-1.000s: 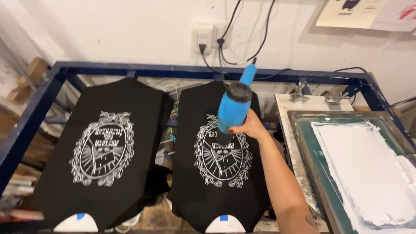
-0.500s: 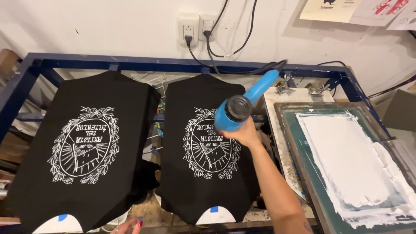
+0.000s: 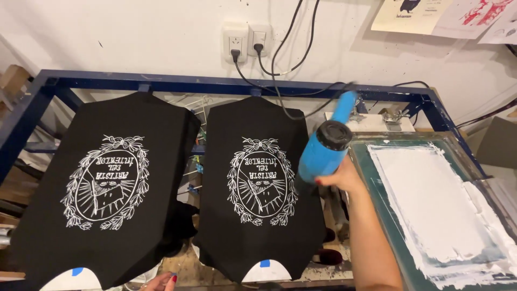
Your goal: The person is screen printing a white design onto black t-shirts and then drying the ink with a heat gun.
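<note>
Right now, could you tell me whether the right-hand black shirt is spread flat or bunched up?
Spread flat: the right-hand black shirt lies smooth on its platen, white print fully visible.

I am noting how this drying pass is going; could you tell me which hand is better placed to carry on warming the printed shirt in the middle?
Probably the right hand: it grips the blue heat gun beside the middle black shirt. The left hand barely shows at the bottom edge.
</note>
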